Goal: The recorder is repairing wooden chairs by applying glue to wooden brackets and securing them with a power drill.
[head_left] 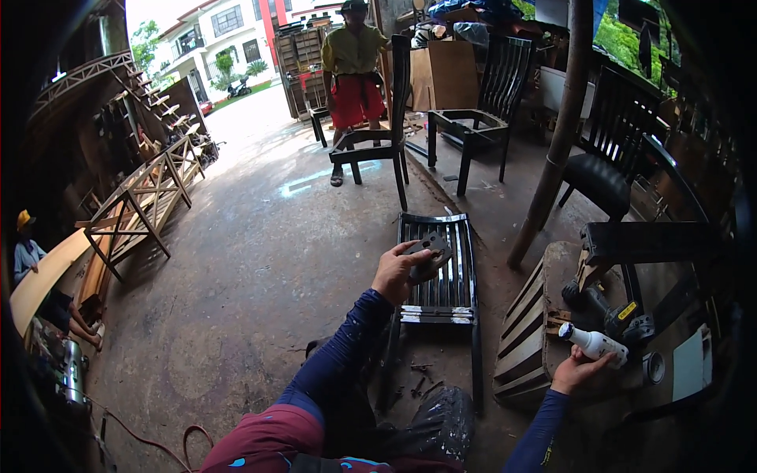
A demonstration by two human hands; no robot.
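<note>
My left hand (397, 273) is closed around a dark flat plate with holes (431, 251), held over the slats of a black chair back (441, 276). That chair back lies on the floor in front of me, with white patches along its cross rail (438, 314). Off to the right, my right hand (579, 371) grips a white plastic bottle (597, 344), tilted with its cap toward the upper left. The bottle is above a slatted wooden stand (528, 315), near a cordless drill (625, 317) and an open can (653, 367).
Small dark pieces (420, 382) lie by my knees. A wooden post (556, 150) rises at right, near black chair frames (481, 118) and a padded chair (595, 181). A person (355, 71) stands ahead; another (31, 252) sits far left with a board. A hose (150, 441) runs lower left.
</note>
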